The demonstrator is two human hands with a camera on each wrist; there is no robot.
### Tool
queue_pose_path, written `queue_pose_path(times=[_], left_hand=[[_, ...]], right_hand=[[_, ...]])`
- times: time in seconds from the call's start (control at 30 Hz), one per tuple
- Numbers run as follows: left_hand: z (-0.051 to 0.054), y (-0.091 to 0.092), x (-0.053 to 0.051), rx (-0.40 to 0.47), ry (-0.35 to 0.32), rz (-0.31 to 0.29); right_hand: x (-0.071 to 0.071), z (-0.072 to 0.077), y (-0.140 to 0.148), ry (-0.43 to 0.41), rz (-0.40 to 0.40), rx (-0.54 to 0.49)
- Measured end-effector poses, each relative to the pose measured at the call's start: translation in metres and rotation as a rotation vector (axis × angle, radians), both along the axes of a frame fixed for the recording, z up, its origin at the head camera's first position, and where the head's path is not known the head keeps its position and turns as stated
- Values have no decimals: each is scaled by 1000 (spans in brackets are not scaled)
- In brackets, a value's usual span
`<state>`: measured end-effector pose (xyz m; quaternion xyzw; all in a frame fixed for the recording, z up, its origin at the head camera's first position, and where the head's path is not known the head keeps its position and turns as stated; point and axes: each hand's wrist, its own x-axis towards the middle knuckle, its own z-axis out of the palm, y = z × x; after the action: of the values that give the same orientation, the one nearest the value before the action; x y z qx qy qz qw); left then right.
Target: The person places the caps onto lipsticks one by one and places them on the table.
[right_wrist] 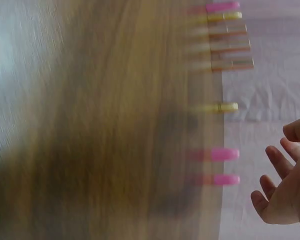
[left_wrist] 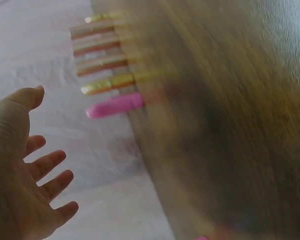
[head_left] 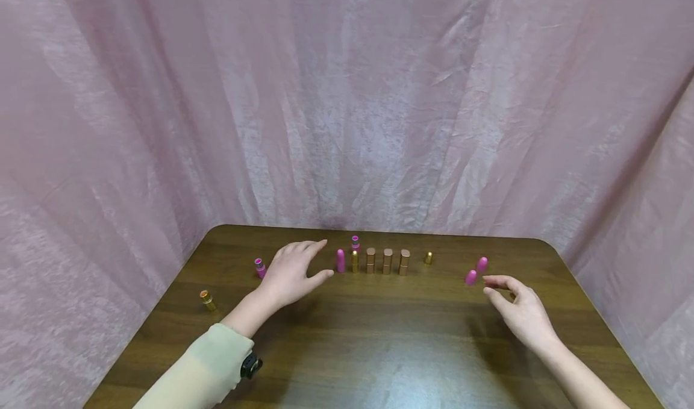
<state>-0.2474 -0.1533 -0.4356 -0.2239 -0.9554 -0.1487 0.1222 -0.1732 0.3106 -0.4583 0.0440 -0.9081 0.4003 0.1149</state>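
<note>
My left hand (head_left: 290,276) is held over the table's left part with fingers spread and nothing in it, between an open magenta tube (head_left: 260,268) and an upright pink tube (head_left: 340,261). Beside the pink tube stand a slim gold tube (head_left: 355,262) and three rose-gold tubes (head_left: 387,261) in a row. My right hand (head_left: 523,315), fingers loosely bent and empty, is just right of two pink caps (head_left: 471,277) (head_left: 482,264). In the left wrist view the pink tube (left_wrist: 115,105) is beyond the thumb; the right wrist view shows the pink caps (right_wrist: 225,154) left of the fingers.
Behind the row stands another open magenta tube (head_left: 355,243). A small gold cap (head_left: 428,258) is right of the rose-gold tubes. An open gold tube (head_left: 207,300) stands at the left of the wooden table (head_left: 379,337). A pink curtain (head_left: 347,96) hangs behind.
</note>
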Motion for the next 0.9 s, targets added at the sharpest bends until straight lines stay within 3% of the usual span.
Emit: queue_pose_path(times=[0.3,0.67,0.9], left_hand=[[14,20,28,-66,58,-124],[4,47,60,-118,20,-275],[-5,71,83,-136,88,-400]], right_hand=[[-12,5,26,31,-59,47],[-33,4,36,40,-110,112],[-53,-7,37,20,-144,149]])
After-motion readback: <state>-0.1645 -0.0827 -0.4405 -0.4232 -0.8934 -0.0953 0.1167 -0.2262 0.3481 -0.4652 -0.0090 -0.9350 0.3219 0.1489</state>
